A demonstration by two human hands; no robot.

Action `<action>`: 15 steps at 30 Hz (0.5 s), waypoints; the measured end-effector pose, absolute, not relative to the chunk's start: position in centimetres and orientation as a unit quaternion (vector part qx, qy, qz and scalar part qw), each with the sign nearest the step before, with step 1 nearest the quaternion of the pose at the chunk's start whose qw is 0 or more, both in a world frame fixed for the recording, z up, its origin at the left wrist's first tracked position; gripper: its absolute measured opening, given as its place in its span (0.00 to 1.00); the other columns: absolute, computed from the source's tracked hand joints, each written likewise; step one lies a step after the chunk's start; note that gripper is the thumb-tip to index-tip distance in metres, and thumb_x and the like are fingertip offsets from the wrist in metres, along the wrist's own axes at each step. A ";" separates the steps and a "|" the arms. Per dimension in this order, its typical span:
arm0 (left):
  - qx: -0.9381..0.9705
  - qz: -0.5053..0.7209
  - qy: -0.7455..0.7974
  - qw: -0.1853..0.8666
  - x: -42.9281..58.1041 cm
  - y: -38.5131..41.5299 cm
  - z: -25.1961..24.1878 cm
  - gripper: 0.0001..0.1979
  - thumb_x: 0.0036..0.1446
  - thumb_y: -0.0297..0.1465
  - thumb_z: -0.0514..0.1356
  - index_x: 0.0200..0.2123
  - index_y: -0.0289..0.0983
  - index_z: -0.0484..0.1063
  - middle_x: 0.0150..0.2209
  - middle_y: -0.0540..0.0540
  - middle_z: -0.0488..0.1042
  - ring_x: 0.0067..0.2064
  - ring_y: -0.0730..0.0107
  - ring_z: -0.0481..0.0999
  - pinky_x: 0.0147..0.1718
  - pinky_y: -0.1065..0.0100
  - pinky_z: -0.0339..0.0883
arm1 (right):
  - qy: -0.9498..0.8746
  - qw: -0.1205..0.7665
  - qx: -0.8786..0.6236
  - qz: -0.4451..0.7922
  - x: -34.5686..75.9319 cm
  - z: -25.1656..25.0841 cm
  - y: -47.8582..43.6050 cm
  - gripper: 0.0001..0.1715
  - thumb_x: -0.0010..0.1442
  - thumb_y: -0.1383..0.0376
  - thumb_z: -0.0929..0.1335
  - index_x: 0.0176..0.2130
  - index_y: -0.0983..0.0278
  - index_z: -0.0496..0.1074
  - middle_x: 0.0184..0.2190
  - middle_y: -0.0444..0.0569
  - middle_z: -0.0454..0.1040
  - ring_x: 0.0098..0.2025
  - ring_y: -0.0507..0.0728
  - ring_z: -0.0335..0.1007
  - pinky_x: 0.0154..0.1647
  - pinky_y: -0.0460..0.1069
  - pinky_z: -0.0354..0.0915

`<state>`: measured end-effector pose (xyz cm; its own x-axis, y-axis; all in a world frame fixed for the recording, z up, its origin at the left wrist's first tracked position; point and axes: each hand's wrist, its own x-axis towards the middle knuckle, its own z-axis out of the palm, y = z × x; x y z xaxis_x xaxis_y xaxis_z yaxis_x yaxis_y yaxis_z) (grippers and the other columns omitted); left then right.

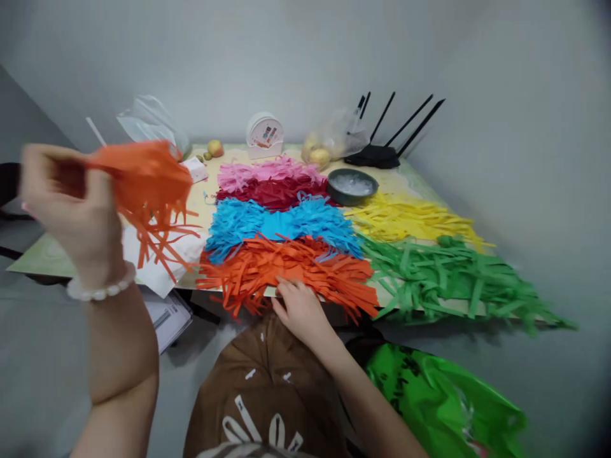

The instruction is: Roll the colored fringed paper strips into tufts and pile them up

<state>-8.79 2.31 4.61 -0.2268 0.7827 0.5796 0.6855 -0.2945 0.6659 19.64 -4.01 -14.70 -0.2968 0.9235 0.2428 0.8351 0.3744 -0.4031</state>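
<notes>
Raised at the left, my left hand point(71, 203) is closed on one end of an orange fringed paper point(146, 175); its cut strips dangle to the lower right. My right hand point(300, 308) rests at the table's front edge, fingertips touching a pile of orange fringed paper point(329, 270). Those fingers lie stretched out over the pile. Behind it are blue fringed paper point(277, 222), dark red fringed paper point(272, 193) and pink fringed paper point(267, 172). Green fringed paper point(443, 280) and yellow fringed paper point(415, 219) lie on the right.
A dark bowl point(352, 186) with whitish contents stands behind the yellow paper. At the back are a black router point(375, 156), a white round holder point(265, 135), fruit point(215, 148) and plastic bags point(153, 124). A green bag point(439, 394) sits below the table point(48, 257).
</notes>
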 end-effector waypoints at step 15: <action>0.788 0.319 0.516 0.104 0.3 -2.3 -1.1 0.08 0.59 0.26 0.54 0.41 0.39 0.68 0.36 0.47 0.79 0.37 0.64 0.79 0.38 0.66 0.69 | -0.818 0.388 -0.420 0.064 18.9 -4.2 -1.1 0.20 0.58 0.74 0.64 0.49 0.65 0.74 0.45 0.55 0.79 0.50 0.64 0.72 0.53 0.58 0.68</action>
<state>0.33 -2.32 -1.13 0.2638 0.8798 0.3955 0.7477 -0.4455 0.4924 18.92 -1.09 -4.21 -0.3454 0.7370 0.5809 0.6382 0.6383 -0.4304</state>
